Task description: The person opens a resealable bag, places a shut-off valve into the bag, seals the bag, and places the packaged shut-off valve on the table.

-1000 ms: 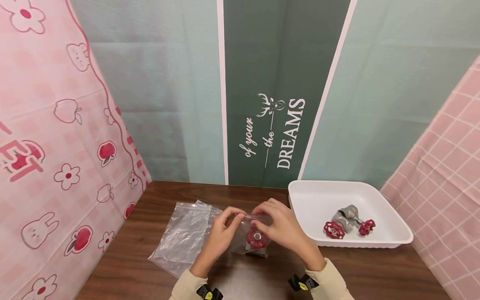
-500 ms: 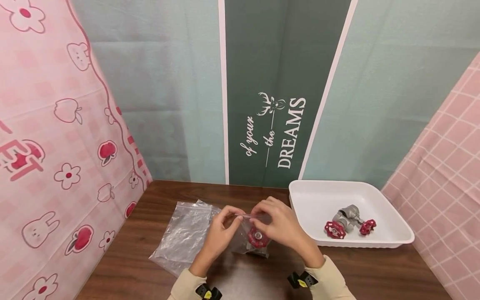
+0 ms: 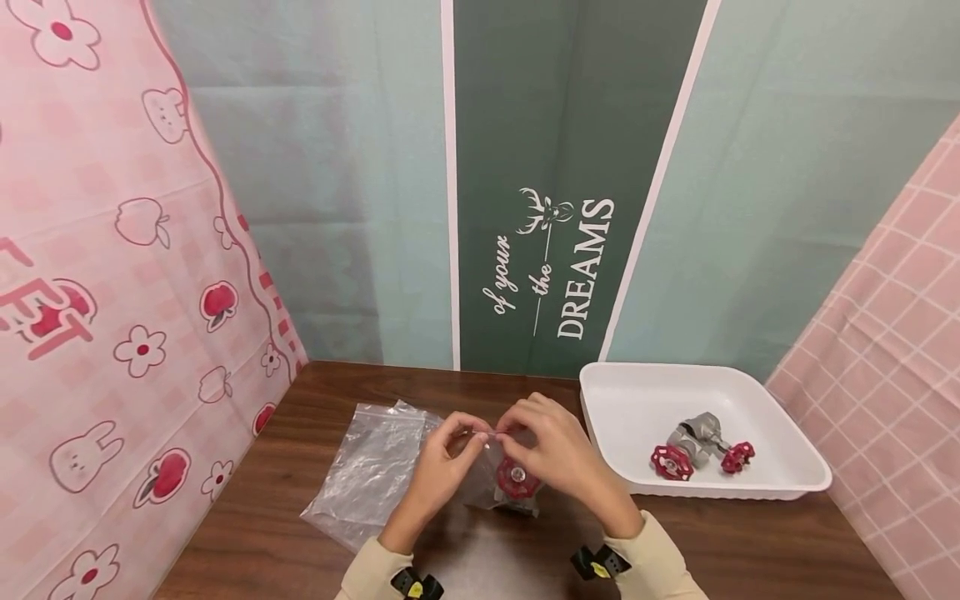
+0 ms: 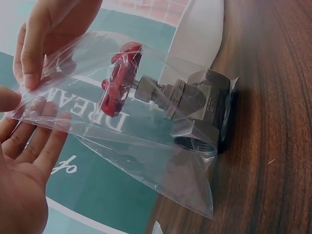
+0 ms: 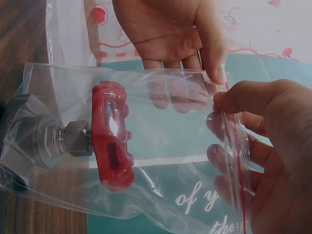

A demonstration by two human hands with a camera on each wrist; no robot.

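A gate valve with a red handwheel stands inside a clear zip-lock bag, its metal body down at the wooden table. My left hand pinches the bag's top edge between thumb and fingers at one corner. Right beside it, my right hand pinches the same edge, thumb on the near side and fingers behind the plastic. A red zip line runs along the bag's mouth at the right fingers. In the head view the hands partly cover the bag.
Flat clear bags lie on the table left of my left hand. At the right stands a white tray holding more valves with red handwheels. A green cloth backdrop borders the table's far edge.
My right fingers have slid a little left along the bag's edge, closer to the left fingertips. The left hand keeps its pinch, and the valve stays in place.
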